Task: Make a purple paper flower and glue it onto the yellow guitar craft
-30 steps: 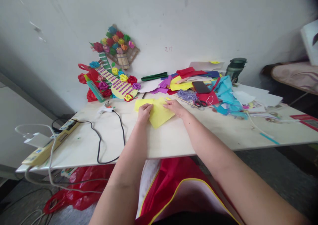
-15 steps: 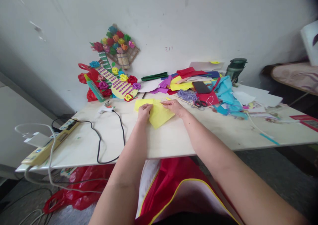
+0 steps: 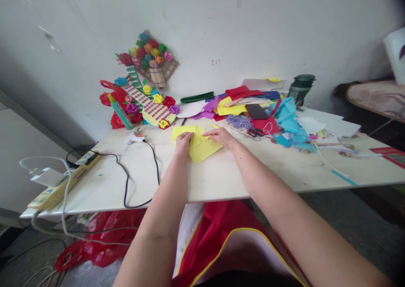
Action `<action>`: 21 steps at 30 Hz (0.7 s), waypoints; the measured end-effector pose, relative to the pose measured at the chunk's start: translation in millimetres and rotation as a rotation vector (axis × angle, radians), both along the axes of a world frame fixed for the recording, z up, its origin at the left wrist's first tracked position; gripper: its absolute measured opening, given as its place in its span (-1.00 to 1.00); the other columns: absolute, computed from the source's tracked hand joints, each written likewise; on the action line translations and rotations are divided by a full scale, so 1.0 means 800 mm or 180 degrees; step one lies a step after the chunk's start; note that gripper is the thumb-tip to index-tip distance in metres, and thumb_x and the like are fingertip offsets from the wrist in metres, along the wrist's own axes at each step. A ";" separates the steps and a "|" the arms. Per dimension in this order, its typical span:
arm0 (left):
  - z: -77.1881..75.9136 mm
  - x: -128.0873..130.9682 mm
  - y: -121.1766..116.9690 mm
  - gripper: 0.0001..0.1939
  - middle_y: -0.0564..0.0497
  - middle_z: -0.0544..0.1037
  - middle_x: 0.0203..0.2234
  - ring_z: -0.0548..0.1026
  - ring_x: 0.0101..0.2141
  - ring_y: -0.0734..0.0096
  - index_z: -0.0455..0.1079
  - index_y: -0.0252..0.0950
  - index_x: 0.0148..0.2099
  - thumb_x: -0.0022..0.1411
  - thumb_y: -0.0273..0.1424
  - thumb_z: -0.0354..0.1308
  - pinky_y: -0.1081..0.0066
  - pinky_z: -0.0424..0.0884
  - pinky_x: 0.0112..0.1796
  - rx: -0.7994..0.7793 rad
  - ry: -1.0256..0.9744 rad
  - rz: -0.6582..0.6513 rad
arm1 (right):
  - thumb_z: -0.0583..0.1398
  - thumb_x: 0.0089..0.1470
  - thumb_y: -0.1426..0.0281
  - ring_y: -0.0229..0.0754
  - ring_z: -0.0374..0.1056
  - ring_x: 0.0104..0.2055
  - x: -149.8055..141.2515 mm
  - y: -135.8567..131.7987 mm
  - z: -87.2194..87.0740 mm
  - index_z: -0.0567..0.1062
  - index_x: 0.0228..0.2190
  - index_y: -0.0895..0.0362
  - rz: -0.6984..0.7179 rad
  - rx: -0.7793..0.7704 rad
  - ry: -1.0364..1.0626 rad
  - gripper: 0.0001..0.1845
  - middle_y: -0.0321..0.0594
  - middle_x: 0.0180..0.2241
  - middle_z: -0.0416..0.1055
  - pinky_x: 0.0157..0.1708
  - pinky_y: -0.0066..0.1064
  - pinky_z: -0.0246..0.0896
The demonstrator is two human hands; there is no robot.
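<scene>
A thin sheet of yellow crepe paper (image 3: 204, 150) is held over the table between both hands, its upper part folded over. My left hand (image 3: 183, 142) pinches its left edge, thumb against fingers. At the upper right edge, my right hand (image 3: 223, 137) grips the sheet with its fingers pointing left. Another yellow paper piece (image 3: 183, 130) lies just behind my left hand. Beyond my right hand is a tangle of purple yarn (image 3: 238, 121), with black-handled scissors (image 3: 255, 132) beside it.
A glue gun (image 3: 136, 139) with a black cord lies left, near a power strip (image 3: 66, 179). Paper-flower crafts (image 3: 155, 105) and a glue bottle (image 3: 122, 113) stand against the wall. Coloured paper, a phone (image 3: 256, 111) and a dark bottle (image 3: 300, 88) are at the back right.
My right hand has moved slightly left, and the top of the yellow paper is folded over more. My left hand stays almost in place, still pinching the edge.
</scene>
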State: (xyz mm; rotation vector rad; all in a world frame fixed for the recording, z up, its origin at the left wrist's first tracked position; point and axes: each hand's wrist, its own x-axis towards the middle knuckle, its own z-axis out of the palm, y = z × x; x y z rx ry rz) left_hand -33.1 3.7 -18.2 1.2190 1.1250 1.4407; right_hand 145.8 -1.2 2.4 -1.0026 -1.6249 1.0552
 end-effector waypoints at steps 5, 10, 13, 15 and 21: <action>0.002 0.001 -0.003 -0.75 0.17 0.14 -0.75 0.10 -0.68 0.61 0.17 -0.29 -0.61 -0.08 -0.31 0.17 0.51 0.04 -0.62 -0.0032 -0.0085 -0.0063 | 0.15 -0.27 0.50 -0.22 0.35 -0.37 0.002 0.001 0.000 0.63 -0.47 0.15 -0.0009 0.0037 -0.0148 -0.73 -0.24 -0.46 0.54 -0.29 -0.40 0.21; -0.003 0.000 0.004 -0.70 0.16 0.16 -0.74 0.13 -0.67 0.61 0.13 -0.29 -0.61 -0.07 -0.27 0.17 0.51 0.05 -0.63 -0.0048 -0.0136 -0.0032 | 0.12 -0.26 0.48 -0.19 0.34 -0.36 0.005 -0.001 0.002 0.63 -0.45 0.15 0.0014 0.0103 -0.0312 -0.69 -0.23 -0.46 0.54 -0.29 -0.40 0.21; -0.004 -0.001 0.007 -0.66 0.13 0.21 -0.73 0.20 -0.65 0.56 0.18 -0.29 -0.58 -0.05 -0.15 0.16 0.49 0.11 -0.61 -0.0211 -0.0145 -0.0006 | 0.12 -0.25 0.48 -0.18 0.34 -0.36 0.005 -0.002 0.003 0.63 -0.42 0.17 0.0015 0.0115 -0.0397 -0.67 -0.21 -0.48 0.53 -0.29 -0.39 0.21; -0.004 -0.002 0.007 -0.61 0.13 0.21 -0.74 0.22 -0.65 0.55 0.20 -0.29 -0.57 -0.06 -0.08 0.18 0.49 0.11 -0.61 -0.0253 0.0038 -0.0006 | 0.11 -0.25 0.49 -0.19 0.33 -0.37 0.004 -0.001 0.002 0.63 -0.42 0.17 0.0040 0.0136 -0.0458 -0.66 -0.22 -0.50 0.52 -0.30 -0.40 0.21; -0.005 -0.003 0.003 -0.66 0.14 0.23 -0.74 0.24 -0.65 0.55 0.23 -0.31 -0.58 -0.14 -0.18 0.25 0.51 0.07 -0.62 -0.0285 0.0394 -0.0108 | 0.13 -0.23 0.46 -0.23 0.32 -0.39 0.002 0.004 -0.001 0.63 -0.45 0.16 0.0239 0.0370 -0.0519 -0.71 -0.23 -0.43 0.52 -0.35 -0.44 0.16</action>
